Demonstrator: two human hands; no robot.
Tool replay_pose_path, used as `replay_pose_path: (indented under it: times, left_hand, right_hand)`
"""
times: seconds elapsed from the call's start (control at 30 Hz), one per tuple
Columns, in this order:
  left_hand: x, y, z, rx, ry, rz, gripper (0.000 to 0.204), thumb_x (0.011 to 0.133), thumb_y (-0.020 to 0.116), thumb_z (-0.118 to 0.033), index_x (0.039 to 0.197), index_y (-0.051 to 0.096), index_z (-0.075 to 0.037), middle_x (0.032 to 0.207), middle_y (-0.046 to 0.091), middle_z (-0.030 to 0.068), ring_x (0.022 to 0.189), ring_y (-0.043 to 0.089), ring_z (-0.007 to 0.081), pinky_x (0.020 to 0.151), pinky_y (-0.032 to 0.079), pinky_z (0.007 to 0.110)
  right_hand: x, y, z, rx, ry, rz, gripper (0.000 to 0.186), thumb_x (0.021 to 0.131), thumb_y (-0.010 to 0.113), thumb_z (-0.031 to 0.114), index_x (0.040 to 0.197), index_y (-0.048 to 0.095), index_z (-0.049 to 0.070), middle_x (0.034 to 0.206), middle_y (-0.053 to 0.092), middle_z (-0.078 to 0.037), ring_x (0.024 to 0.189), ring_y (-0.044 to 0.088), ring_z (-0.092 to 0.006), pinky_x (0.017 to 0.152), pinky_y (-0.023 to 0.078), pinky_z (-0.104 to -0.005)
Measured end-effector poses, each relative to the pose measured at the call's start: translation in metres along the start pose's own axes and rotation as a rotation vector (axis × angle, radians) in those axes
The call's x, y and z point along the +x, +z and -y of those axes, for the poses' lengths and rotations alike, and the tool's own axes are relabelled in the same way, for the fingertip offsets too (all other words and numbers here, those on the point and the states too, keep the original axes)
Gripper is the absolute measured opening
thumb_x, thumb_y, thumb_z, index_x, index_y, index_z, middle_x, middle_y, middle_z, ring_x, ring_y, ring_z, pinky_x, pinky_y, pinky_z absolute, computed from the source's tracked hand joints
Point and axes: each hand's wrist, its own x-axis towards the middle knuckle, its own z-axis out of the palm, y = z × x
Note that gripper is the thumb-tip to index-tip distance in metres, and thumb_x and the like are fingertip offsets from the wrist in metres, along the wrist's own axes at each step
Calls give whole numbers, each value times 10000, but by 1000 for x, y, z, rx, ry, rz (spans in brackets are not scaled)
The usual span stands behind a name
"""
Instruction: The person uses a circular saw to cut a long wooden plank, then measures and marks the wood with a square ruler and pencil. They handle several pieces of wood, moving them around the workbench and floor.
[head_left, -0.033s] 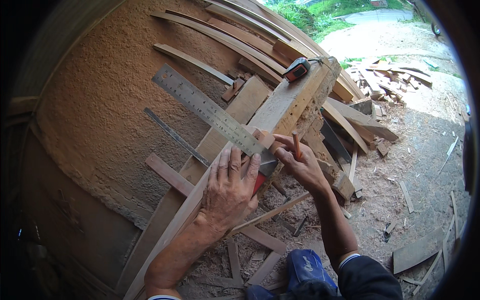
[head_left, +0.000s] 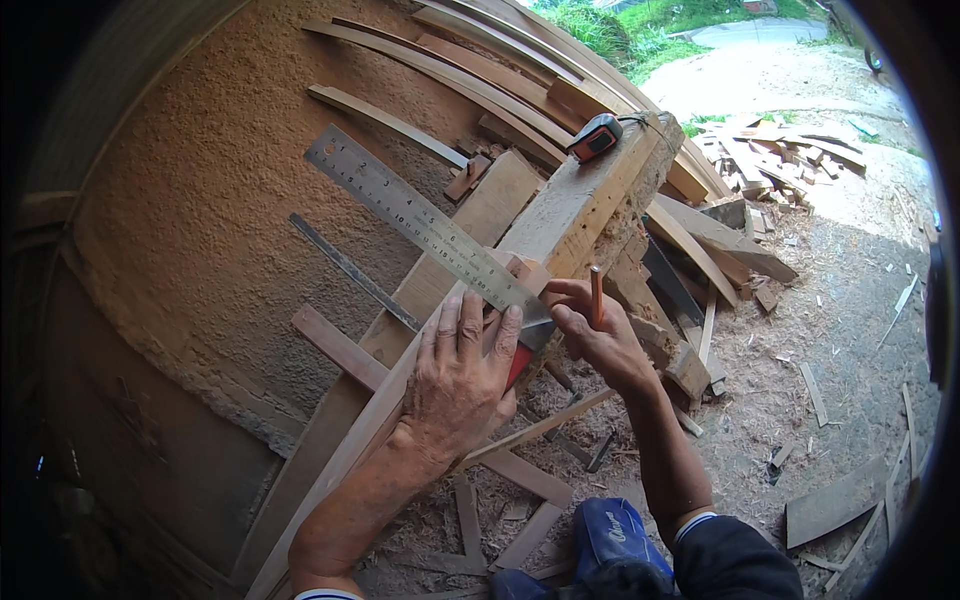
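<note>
A try square with a steel ruler blade (head_left: 400, 208) and a partly hidden red stock (head_left: 518, 365) lies across the end of a planed wooden board (head_left: 345, 465). My left hand (head_left: 455, 370) holds the square against the board, fingers laid along the blade's edge and thumb near the stock. Between the fingers of my right hand (head_left: 605, 335) stands a pencil (head_left: 597, 297), its upper end pointing up. That hand is close beside the blade's stock end; the pencil's tip is hidden by the fingers.
An orange-and-black tape measure (head_left: 595, 138) rests on a thick timber beam (head_left: 575, 210). A narrow metal bar (head_left: 350, 270) and a reddish wood strip (head_left: 338, 347) stick out to the left. Long boards lean along the rough wall (head_left: 200, 200). Offcuts (head_left: 785, 155) and shavings litter the ground.
My right hand has shifted slightly, and the pencil now stands more upright. The left hand and the square have stayed in place.
</note>
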Motion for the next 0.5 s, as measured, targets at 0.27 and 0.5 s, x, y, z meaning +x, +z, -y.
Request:
replay_pose_path:
  times: [0.27,0.5]
  left_hand:
    - [-4,-8,5,-73,-23,17,1053,726,869,-471,1577,331,-161,1498,308,367,1362,403,558,1027,464,643]
    - [-35,-19,16,-217,-63,13,1103,680,862,-602,1558,342,-183,1471,348,351,1332,441,554,1019,473,632]
  right_hand:
    - [-13,29,-32,581,97,-18,330,983,698,248,1181,535,41,765,586,8,535,547,-61,461,434,-197]
    - [-35,39,-44,546,128,72,357,987,694,272,1183,536,19,816,599,-10,597,575,-64,497,440,-212]
